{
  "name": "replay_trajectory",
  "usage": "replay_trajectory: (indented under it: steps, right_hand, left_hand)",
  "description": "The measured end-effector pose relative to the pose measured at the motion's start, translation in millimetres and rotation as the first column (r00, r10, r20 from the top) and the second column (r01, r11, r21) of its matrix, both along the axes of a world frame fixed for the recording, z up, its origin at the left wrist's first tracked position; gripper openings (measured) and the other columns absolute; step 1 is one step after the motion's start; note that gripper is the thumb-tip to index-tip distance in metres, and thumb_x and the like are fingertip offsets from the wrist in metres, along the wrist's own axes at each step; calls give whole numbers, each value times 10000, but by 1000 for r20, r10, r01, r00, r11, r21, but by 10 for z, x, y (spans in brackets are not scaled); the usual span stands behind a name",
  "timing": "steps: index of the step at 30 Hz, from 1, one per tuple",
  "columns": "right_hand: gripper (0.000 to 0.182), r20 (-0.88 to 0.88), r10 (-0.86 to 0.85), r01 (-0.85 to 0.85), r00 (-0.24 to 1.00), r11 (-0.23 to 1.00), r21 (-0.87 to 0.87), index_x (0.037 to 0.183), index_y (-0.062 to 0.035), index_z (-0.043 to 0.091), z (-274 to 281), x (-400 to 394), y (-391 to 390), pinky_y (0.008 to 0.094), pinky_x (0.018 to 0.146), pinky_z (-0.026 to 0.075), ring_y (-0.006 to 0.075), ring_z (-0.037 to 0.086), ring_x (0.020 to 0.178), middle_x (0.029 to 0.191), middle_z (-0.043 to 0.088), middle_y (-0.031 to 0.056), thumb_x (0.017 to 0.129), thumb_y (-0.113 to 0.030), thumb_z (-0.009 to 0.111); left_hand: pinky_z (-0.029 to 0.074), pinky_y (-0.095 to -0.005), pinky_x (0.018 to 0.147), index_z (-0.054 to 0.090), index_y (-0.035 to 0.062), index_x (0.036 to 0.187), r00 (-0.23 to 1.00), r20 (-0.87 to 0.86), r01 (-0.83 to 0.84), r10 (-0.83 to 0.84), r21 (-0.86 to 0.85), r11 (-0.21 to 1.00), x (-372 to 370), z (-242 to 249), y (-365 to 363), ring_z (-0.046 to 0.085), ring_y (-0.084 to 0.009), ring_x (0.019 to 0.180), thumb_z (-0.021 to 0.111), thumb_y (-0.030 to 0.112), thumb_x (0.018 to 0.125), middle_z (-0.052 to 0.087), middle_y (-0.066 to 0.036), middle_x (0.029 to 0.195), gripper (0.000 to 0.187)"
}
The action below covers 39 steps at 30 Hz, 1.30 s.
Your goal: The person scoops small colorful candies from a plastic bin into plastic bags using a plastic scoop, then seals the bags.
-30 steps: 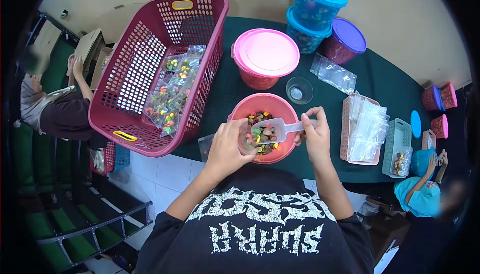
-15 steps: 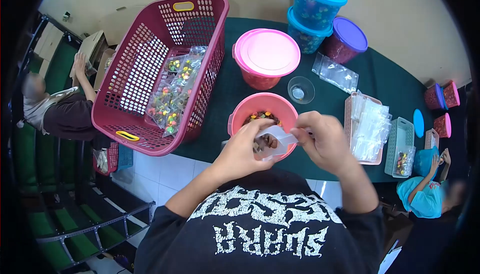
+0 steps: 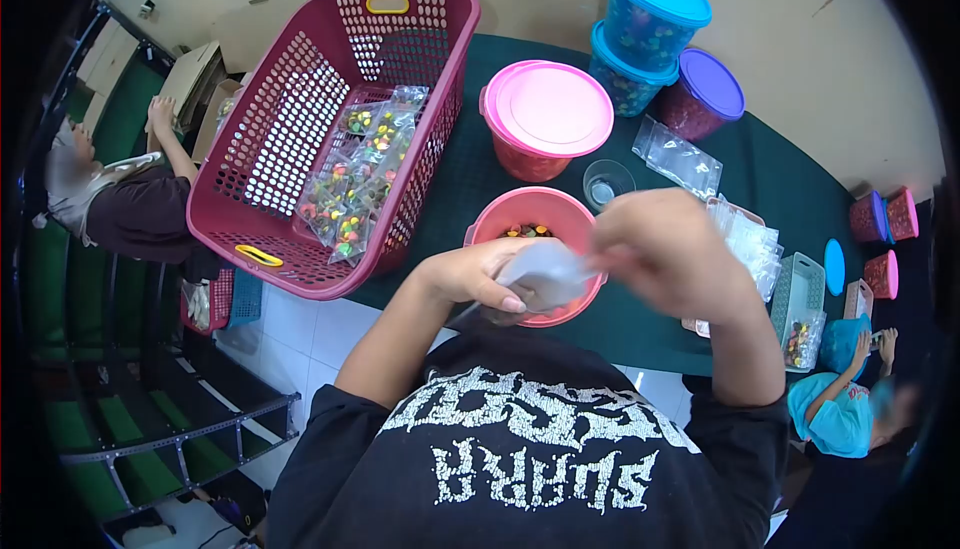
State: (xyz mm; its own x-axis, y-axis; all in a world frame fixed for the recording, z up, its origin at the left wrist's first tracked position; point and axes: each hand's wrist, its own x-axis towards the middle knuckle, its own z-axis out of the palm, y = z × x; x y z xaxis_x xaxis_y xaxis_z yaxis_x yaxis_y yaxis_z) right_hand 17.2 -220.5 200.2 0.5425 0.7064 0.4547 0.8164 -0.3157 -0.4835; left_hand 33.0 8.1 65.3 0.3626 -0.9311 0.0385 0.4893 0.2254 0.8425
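My left hand (image 3: 470, 274) is closed on a small clear plastic bag (image 3: 545, 277), thumb on the near side; brown pieces showed inside it a moment ago, but now its contents are hard to see. At the bag's right edge, the curled fingers of my right hand (image 3: 668, 249) are blurred and appear to pinch the plastic. Under both hands stands an open pink tub (image 3: 490, 217) with brown and yellow-orange candy-like pieces (image 3: 525, 232) in it. Behind the tub is a clear cup (image 3: 608, 185).
A maroon basket (image 3: 225, 239) holds several filled bags (image 3: 350, 194). Lidded tubs stand behind: pink (image 3: 550, 114), blue (image 3: 655, 9), purple (image 3: 712, 89). Flat empty bags (image 3: 680, 154) lie right, near a green tray (image 3: 800, 279). Other people (image 3: 840, 409) are at both sides.
My right hand has moved up and slightly right and is blurred. The bag has turned, so its open mouth no longer faces the camera. The view has shifted a little.
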Motion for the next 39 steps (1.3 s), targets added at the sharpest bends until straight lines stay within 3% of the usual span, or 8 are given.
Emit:
replay_trajectory:
  steps: [5,10,14,20,24,31,37,39]
  right_hand:
    - [108,-371,-587,576,719,803,-155,955,-72,546,-348,53,-131,403,617,495,329,647,706,759,639,169,897,-163,552]
    - [207,-246,-614,340,750,677,-653,1050,-56,483,-1827,38,204,488,658,482,376,637,748,776,638,200,859,-134,475]
    - [211,-356,-475,149,804,742,-654,1068,-36,474,-2115,-131,296,489,691,476,380,627,807,852,628,215,884,-140,485]
    - [128,-634,-312,123,707,938,-324,1001,-26,564,-2005,-109,100,399,755,480,311,623,837,918,638,149,909,-107,528]
    - [130,-785,-285,221,549,956,-193,1008,-25,575,-1976,-50,-15,280,697,465,119,557,739,816,593,49,943,-88,481]
    - [175,-945,-190,417,268,907,-64,997,-51,585,-1918,-10,-109,205,587,428,51,530,658,769,628,11,979,-135,432]
    - [192,-978,-66,569,199,820,61,965,-71,561,-1876,17,-209,167,530,388,35,495,592,736,621,7,997,-191,414]
    - [200,-976,-88,597,200,801,51,956,-70,559,-1760,26,-237,159,515,376,34,490,572,712,606,8,998,-197,410]
  left_hand:
    - [456,-278,805,477,9,1205,971,-1,-236,238,124,964,-42,-228,415,551,-140,938,753,226,754,563,-67,1033,572]
    - [449,-272,834,468,17,1210,884,240,-467,401,446,764,-186,-512,518,538,-120,960,701,147,813,559,-52,1036,479]
    - [443,-277,868,466,24,1212,841,242,-536,484,496,683,-228,-551,535,534,-117,982,685,139,832,555,-51,1046,453]
    - [446,-275,863,460,28,1216,849,227,-522,477,503,689,-226,-560,534,536,-117,991,686,154,837,550,-52,1071,459]
    - [457,-266,829,443,36,1235,857,204,-506,474,512,694,-238,-545,549,540,-117,987,684,163,841,551,-50,1082,480]
    - [460,-278,830,424,38,1250,862,136,-483,489,517,707,-237,-555,556,541,-128,973,692,156,830,549,-53,1082,512]
    - [455,-288,843,431,23,1237,789,305,-614,533,353,707,-286,-500,503,537,-127,958,732,138,791,562,-71,1078,550]
    - [434,-338,914,441,19,1233,669,618,-726,413,423,542,-335,-340,434,543,-192,1027,767,168,730,564,-101,1105,618]
